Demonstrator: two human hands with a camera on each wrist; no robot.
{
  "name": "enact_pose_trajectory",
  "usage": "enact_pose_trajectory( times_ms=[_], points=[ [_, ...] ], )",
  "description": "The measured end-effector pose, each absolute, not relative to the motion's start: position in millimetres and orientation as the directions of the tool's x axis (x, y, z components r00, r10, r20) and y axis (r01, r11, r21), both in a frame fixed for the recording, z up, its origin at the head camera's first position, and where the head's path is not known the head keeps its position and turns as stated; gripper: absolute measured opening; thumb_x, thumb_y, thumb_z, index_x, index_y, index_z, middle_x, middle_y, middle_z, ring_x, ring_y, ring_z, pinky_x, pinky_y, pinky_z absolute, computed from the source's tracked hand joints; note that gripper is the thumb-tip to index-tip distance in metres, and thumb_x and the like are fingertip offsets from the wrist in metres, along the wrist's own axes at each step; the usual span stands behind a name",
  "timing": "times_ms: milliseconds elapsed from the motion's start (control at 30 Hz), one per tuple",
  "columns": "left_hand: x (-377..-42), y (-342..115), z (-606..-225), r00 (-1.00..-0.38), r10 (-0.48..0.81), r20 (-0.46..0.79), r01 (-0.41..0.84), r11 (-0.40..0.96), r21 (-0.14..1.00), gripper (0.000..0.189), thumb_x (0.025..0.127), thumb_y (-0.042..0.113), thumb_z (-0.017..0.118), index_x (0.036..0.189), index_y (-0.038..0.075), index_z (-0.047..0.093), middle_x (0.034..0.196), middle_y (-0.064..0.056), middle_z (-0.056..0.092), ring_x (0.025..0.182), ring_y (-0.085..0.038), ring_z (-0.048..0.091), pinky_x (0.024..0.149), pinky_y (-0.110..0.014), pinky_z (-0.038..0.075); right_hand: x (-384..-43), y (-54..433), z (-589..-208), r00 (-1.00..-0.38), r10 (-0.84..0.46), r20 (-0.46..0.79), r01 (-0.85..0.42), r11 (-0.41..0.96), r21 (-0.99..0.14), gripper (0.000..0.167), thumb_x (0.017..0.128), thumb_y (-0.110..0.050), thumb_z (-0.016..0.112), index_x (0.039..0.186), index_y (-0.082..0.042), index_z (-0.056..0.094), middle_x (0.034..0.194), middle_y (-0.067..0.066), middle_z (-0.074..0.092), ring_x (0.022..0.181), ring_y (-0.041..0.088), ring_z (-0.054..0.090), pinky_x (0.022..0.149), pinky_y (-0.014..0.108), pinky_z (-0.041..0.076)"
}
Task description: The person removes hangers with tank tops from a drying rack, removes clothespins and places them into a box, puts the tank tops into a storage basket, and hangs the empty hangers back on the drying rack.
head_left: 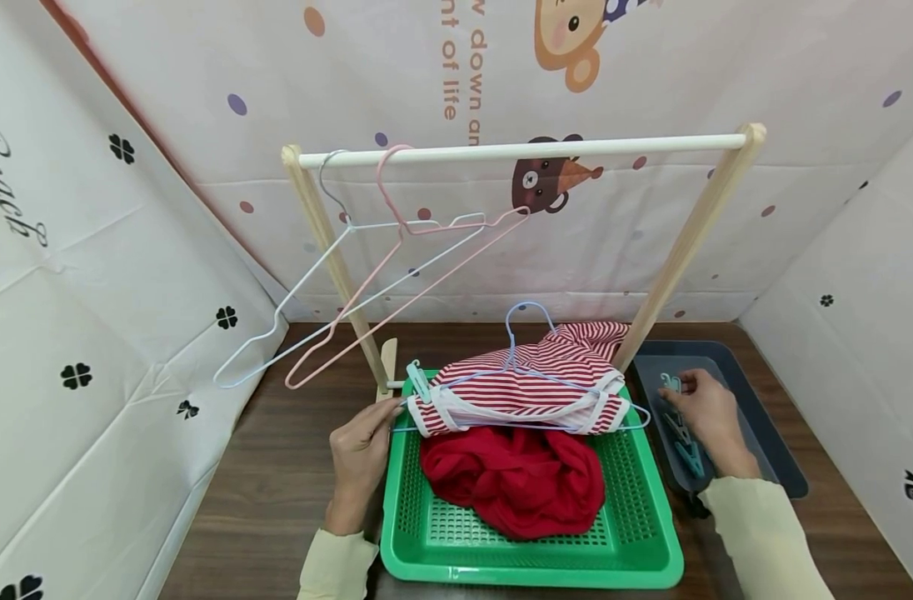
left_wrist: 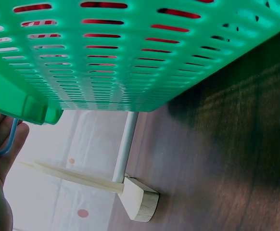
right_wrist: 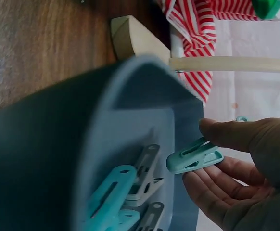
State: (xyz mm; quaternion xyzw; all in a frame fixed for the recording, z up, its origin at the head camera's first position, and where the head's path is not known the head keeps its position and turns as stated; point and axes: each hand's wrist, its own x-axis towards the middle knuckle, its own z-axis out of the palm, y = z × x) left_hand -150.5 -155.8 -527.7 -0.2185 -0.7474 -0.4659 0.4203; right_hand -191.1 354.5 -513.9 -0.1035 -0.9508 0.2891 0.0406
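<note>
My left hand holds the left end of a light blue hanger; in the left wrist view a loop of its wire lies among the fingers. A red-and-white striped garment with white trim is on the hanger, above the back of a green basket. A teal clothespin is clipped at the garment's left side. Over a dark grey tray, my right hand pinches another teal clothespin between thumb and fingers. Teal and grey clothespins lie in the tray.
A wooden rack with a white rod stands behind the basket. From its left part hang a white hanger and a pink hanger. Bunched red cloth lies in the basket. Printed sheets enclose the brown table.
</note>
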Motion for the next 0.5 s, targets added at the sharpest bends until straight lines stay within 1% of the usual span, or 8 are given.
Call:
enact_pose_trajectory(
  times_ms=[133, 333, 367, 500],
  points=[
    [-151, -155, -527, -0.547, -0.063, 0.835, 0.719, 0.475, 0.507, 0.032, 0.08, -0.023, 0.079, 0.104, -0.003, 0.083, 0.101, -0.014, 0.08, 0.087, -0.033, 0.079, 0.09, -0.02, 0.057, -195, 356, -519, -0.972, 0.236, -0.002, 0.199, 0.814, -0.546, 0.051, 0.101, -0.017, 0.075, 0.128, 0.02, 0.053, 0.11, 0.035, 0.061, 0.088, 0.042, 0.065, 0.067, 0.051, 0.057],
    [-151, -155, -527, -0.549, -0.063, 0.834, 0.72, 0.471, 0.51, 0.032, 0.08, -0.023, 0.079, 0.104, -0.003, 0.083, 0.101, -0.014, 0.08, 0.086, -0.033, 0.079, 0.089, -0.02, 0.057, -203, 358, -526, -0.962, 0.271, -0.041, 0.249, 0.803, -0.542, 0.048, 0.1, -0.014, 0.074, 0.128, 0.019, 0.054, 0.109, 0.034, 0.062, 0.078, 0.033, 0.065, 0.059, 0.042, 0.056],
    [-151, -155, -527, -0.55, -0.062, 0.833, 0.72, 0.471, 0.51, 0.032, 0.08, -0.023, 0.079, 0.104, -0.002, 0.083, 0.101, -0.013, 0.08, 0.086, -0.033, 0.079, 0.089, -0.02, 0.057, -204, 359, -526, -0.962, 0.27, -0.043, 0.249, 0.803, -0.541, 0.048, 0.1, -0.014, 0.074, 0.128, 0.019, 0.054, 0.108, 0.033, 0.062, 0.077, 0.033, 0.065, 0.059, 0.042, 0.056],
    [-151, -155, -527, -0.554, -0.059, 0.83, 0.715, 0.477, 0.511, 0.032, 0.08, -0.022, 0.08, 0.104, -0.002, 0.083, 0.101, -0.012, 0.08, 0.086, -0.032, 0.079, 0.089, -0.02, 0.057, -206, 360, -527, -0.966, 0.256, -0.046, 0.241, 0.813, -0.53, 0.047, 0.099, -0.012, 0.074, 0.126, 0.021, 0.053, 0.105, 0.033, 0.062, 0.08, 0.037, 0.064, 0.063, 0.047, 0.056]
  ],
)
